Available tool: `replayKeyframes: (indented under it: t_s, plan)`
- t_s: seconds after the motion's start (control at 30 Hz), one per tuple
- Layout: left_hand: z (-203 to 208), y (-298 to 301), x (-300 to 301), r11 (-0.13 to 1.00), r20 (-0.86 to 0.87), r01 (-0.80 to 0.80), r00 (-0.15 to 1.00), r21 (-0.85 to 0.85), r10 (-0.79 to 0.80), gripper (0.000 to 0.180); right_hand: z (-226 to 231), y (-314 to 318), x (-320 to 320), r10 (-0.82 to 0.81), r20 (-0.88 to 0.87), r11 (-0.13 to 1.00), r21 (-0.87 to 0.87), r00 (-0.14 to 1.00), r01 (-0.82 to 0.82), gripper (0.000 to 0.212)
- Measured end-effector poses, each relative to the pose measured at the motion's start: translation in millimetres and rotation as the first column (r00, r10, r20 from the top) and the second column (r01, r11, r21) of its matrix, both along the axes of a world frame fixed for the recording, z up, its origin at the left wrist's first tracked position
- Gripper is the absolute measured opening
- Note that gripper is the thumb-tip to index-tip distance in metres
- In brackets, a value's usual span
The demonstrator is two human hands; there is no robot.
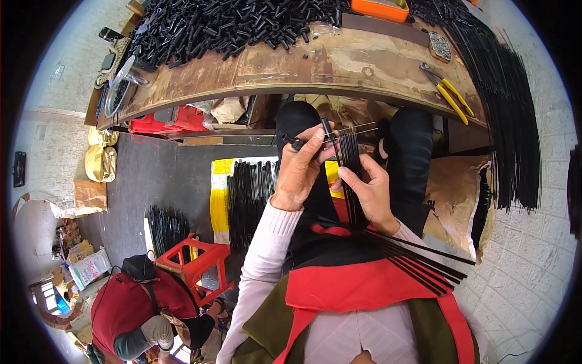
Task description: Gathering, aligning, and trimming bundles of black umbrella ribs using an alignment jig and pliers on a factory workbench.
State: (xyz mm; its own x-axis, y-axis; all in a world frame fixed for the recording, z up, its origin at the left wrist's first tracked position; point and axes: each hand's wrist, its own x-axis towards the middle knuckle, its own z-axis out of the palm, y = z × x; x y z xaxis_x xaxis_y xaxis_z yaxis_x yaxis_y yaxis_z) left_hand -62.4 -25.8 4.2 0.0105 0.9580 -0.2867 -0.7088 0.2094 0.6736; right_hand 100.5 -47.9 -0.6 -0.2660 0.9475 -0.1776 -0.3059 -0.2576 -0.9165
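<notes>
A bundle of thin black rods [350,161] is in my right hand [371,193], thumb laid across it. The rods' upper ends fan slightly, and the bundle runs down toward my lap. Thicker-looking black rod ends [427,259] stick out to the right below my right wrist. My left hand [300,167] is closed on small black tubes. One tube [327,128] stands between its thumb and fingers, close to the rod tips; another dark piece [293,143] pokes out at the hand's left side. Whether a rod tip is inside the tube, I cannot tell.
A wooden bench [291,64] crosses ahead, with a heap of black tubes [236,27], yellow-handled pliers [451,97] and an orange tray [381,9]. Long black rods [506,121] hang off its right end. At lower left, a person [145,303] bends beside a red stool [200,264].
</notes>
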Motion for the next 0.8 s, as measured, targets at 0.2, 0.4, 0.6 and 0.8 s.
replayKeyframes:
  t_s: [0.2,0.4,0.6,0.8]
  plan:
    - [2,-10,8,0.999,-0.033,-0.028,0.999,0.028,0.029,0.037,-2,-1,-1,-0.021,0.016,1.0,0.003,1.0,0.021,0.016]
    - [13,-12,10,0.999,-0.13,-0.038,0.991,0.039,0.042,0.034,10,6,3,0.004,-0.029,1.0,0.029,1.0,-0.003,0.018]
    - [22,-8,12,0.999,-0.158,-0.054,0.986,0.006,0.054,0.034,16,16,6,0.012,0.015,0.999,0.034,1.0,-0.013,0.017]
    - [21,-7,10,0.999,-0.165,-0.034,0.986,0.016,0.036,0.036,18,20,7,0.102,-0.023,0.994,-0.041,0.995,-0.102,0.021]
